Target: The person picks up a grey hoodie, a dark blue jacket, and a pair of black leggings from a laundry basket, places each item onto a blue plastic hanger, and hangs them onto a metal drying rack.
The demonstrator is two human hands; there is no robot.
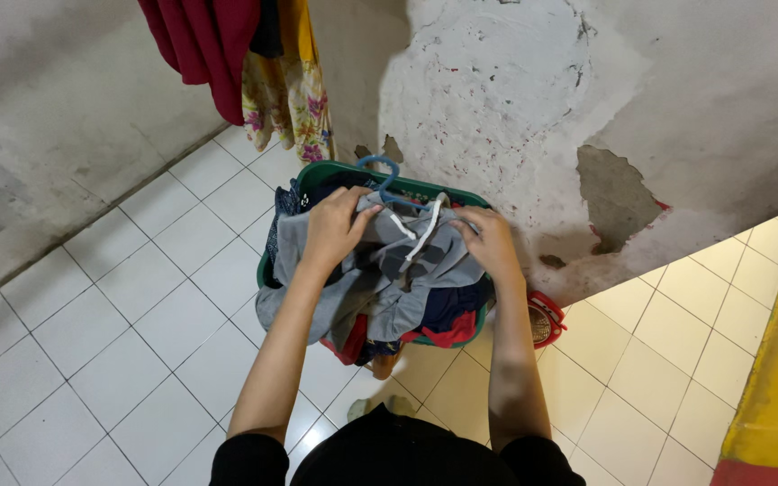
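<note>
Grey garment (pixel 380 270) lying on top of the pile in the green laundry basket (pixel 335 171), spread over the other clothes and hanging partly over the near rim. Blue hanger (pixel 385 175) already pushed into the garment, its hook sticking up toward the peeling wall (pixel 533 99), so apparently about halfway: hanger in, but cloth not yet straight and nothing lifted from the basket. Many clothes, dark blue and red, remaining under the grey one. Left hand (pixel 335 229) with fingers curled and closed on the grey fabric near the hanger. Right hand (pixel 490 241) also pressed on the cloth at the other side, fingers bent around the edge next to a white drawstring (pixel 425 232). Red and flowered clothes (pixel 263 63) hanging above the white tile floor (pixel 119 306).
</note>
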